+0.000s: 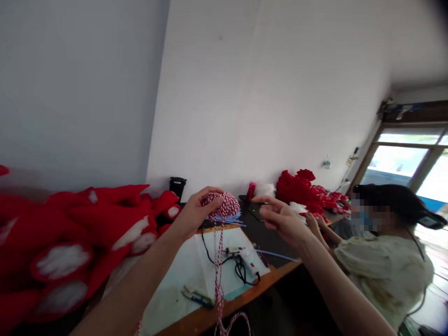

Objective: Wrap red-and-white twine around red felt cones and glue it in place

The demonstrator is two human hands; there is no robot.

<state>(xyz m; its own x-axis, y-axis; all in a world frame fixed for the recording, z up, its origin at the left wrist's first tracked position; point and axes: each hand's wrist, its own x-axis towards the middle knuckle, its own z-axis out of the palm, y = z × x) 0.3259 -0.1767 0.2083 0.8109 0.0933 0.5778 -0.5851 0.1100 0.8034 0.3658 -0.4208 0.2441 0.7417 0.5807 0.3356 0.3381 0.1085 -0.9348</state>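
A bundle of red-and-white twisted cord [229, 205] is held up over the table, pinched between the thumb and fingers of my left hand [201, 210]. Long strands of the cord hang from it past the table's front edge. To the right of the bundle, my right hand [280, 217] is raised with its fingers apart and nothing in it. Below the hands, a white power strip [249, 261] with a black cable and snips with a dark blue handle [198, 297] lie on a pale sheet [175, 280].
Red plush pieces with white stuffing [105, 228] are heaped at the left. Blue sticks [231, 219], a black cup [178, 186] and a pink object [251, 191] stand or lie toward the wall. Red fabric [297, 189] is piled at the right, beside a seated person [385, 270].
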